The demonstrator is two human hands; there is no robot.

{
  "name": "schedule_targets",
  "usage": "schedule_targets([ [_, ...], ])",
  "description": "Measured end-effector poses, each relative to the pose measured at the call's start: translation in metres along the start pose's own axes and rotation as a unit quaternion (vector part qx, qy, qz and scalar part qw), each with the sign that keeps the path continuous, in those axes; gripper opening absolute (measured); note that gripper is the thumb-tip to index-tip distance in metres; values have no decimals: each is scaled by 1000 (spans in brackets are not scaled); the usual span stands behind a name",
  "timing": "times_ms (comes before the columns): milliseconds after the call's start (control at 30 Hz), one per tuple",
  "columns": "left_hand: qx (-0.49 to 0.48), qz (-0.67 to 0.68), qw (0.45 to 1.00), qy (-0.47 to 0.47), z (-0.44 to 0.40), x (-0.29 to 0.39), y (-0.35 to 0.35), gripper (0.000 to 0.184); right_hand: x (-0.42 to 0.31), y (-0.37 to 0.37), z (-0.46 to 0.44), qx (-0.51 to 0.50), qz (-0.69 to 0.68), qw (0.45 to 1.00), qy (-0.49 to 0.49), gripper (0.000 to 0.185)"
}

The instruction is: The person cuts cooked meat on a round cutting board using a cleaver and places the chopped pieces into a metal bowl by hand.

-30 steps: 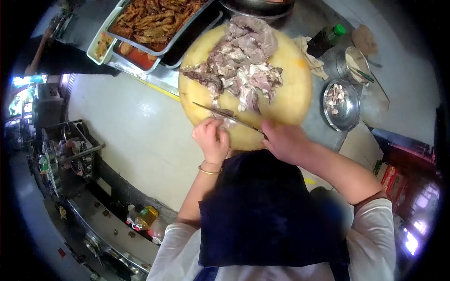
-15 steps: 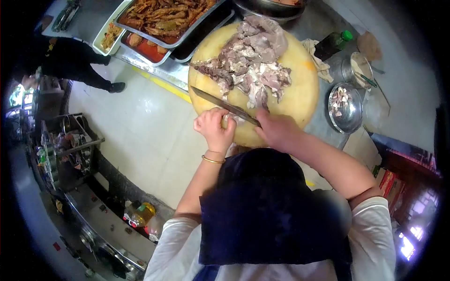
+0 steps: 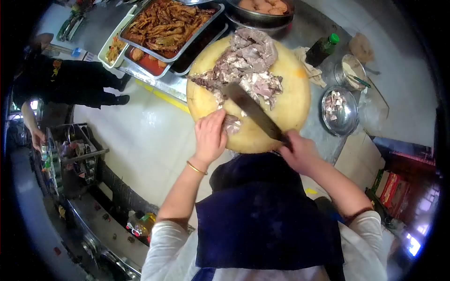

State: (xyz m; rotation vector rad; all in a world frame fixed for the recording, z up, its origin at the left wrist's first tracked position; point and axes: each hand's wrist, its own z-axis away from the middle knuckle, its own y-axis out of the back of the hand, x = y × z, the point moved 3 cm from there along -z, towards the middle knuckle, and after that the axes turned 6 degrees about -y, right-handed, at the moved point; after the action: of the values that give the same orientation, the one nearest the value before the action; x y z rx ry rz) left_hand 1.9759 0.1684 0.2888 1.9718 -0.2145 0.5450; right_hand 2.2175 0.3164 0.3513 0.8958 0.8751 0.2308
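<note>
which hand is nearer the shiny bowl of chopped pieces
Right. The right hand, holding the knife, is at the near edge of the chopping board, left of the shiny bowl; the left hand is farther left, at the board's near-left side.

A grey metal worktop [image 3: 315, 25] carries a thick, round, yellowish chopping board [image 3: 294, 108], on which cooked meat [image 3: 255, 50] lies in large and small pieces. To the board's right, the worktop holds a shiny metal bowl [image 3: 348, 113], a metal pot [image 3: 342, 78] near it, a crumpled pale cloth [image 3: 311, 70] and a green-capped dark bottle [image 3: 319, 52]. A wide metal basin [image 3: 262, 18] stands beyond the board. To the left sit a pale plastic tub [image 3: 106, 58], a tray of red sauce [image 3: 161, 73] and a dark tray [image 3: 202, 50], with another rectangular metal tray [image 3: 198, 37] over both.
</note>
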Motion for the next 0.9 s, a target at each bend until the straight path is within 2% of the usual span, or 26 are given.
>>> schedule_targets([
  [100, -131, -6, 990, -56, -13, -17, 7, 56, 22, 28, 37, -107, 4, 994, -36, 39],
  [133, -131, -1, 986, -101, -17, -19, 10, 53, 26, 33, 47, -142, 4, 989, -41, 39],
  [200, -158, -41, 981, -101, -22, -17, 13, 51, 25, 30, 54, -201, -33, 977, -56, 41],
  [300, -149, -58, 982, -104, -30, -10, 14, 42, 28, 1, 45, -191, -122, 974, -8, 42],
  [333, -140, -64, 982, -111, -30, -10, 15, 39, 28, -2, 41, -201, -149, 967, -39, 41],
  [367, -131, -69, 982, -118, -30, -9, 15, 38, 31, -3, 42, -154, -165, 974, -35, 40],
  [433, -141, -75, 986, -40, -21, -6, 7, 38, 38, -5, 44, -64, -194, 978, -28, 39],
  [467, -146, -77, 986, 1, -14, -3, 0, 39, 33, 3, 46, -64, -159, 983, -67, 36],
  [567, -20, -59, 997, 42, 6, 14, -25, 43, 24, 15, 51, -48, -101, 993, -33, 34],
  [700, 27, -93, 992, 86, 17, 24, -29, 39, 2, 16, 47, -62, 15, 998, 4, 38],
  [767, 58, -61, 994, 75, 17, 23, -32, 33, -4, 12, 40, -82, 54, 995, -6, 35],
  [900, 100, -40, 993, 50, 17, 22, -40, 23, -9, 10, 33, -78, 82, 992, 46, 31],
])
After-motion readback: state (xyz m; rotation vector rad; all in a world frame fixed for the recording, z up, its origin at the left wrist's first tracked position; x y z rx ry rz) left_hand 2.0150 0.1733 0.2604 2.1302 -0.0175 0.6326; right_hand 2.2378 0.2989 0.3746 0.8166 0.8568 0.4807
